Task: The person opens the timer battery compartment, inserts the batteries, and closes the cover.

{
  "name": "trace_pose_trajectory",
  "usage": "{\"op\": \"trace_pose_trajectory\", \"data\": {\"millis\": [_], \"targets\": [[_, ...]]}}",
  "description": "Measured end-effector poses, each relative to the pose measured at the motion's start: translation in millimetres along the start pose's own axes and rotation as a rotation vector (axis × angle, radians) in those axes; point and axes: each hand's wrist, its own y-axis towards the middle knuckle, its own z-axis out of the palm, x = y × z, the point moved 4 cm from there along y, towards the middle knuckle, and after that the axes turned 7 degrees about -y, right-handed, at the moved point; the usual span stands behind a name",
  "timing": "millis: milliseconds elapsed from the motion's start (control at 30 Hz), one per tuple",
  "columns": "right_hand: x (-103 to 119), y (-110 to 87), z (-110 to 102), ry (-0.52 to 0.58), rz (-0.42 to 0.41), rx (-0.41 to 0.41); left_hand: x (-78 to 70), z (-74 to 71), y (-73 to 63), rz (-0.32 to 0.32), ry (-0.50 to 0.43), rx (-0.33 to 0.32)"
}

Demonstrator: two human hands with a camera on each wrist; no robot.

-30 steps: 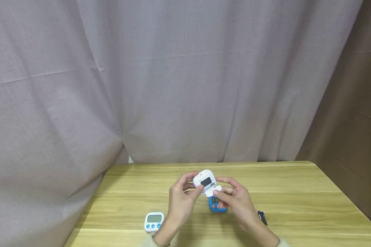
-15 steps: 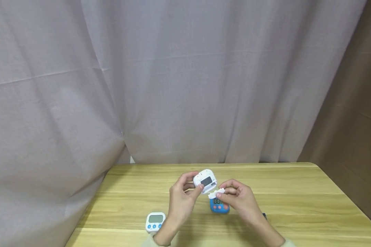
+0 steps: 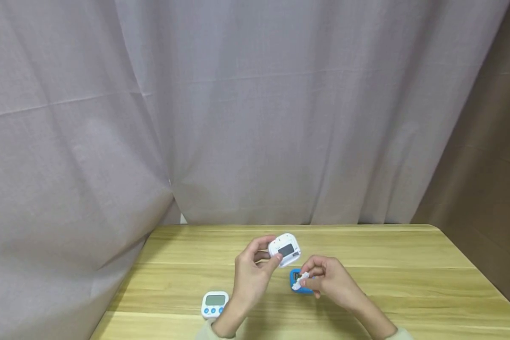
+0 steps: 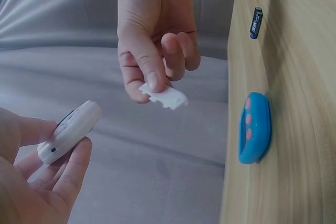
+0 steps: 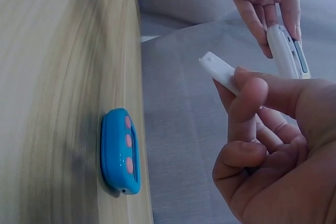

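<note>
My left hand (image 3: 251,274) grips a white kitchen timer (image 3: 284,239) between thumb and fingers. Its back faces up, showing a dark rectangle and an uncovered slot along the lower edge. To the right and a little lower, my right hand (image 3: 335,283) pinches a small white battery cover (image 4: 168,98) with notched edges between thumb and index finger. Cover and timer are apart, both above the table. Beneath the cover lies a blue kitchen timer (image 5: 116,150) with pink buttons, partly hidden by the right hand in the head view.
Another white timer (image 3: 215,302) with blue buttons lies left of my left forearm. A dark battery (image 4: 255,23) lies on the wooden table (image 3: 408,264), hidden behind my right arm in the head view. A grey curtain (image 3: 255,118) hangs behind the table.
The battery cover has come away from the white timer. My right hand has carried it down and to the right, turning it. The left hand stays nearly in place with the timer.
</note>
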Motion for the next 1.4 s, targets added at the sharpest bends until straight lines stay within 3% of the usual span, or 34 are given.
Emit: {"op": "trace_pose_trajectory", "data": {"millis": [133, 400, 633, 767, 967, 1400], "targets": [[-2, 0.6, 0, -0.041, 0.002, -0.001, 0.6, 0.1, -0.2, -0.004, 0.003, 0.003], [-5, 1.6, -4, -0.014, -0.011, 0.03, 1.0, 0.4, -0.9, -0.008, 0.006, 0.012], [-7, -0.1, -2, -0.051, -0.023, 0.113, 0.5, 0.3, -0.9, -0.018, 0.009, 0.017], [-9, -0.5, 0, -0.119, -0.005, 0.129, 0.7, 0.3, -0.9, -0.018, 0.014, 0.016], [-12, -1.1, 4, -0.202, -0.047, 0.161, 1.0, 0.9, -0.7, -0.014, 0.02, 0.022], [-21, -3.9, 12, -0.185, -0.007, 0.24, -0.2, 0.8, -0.4, -0.019, 0.007, 0.021]]}}
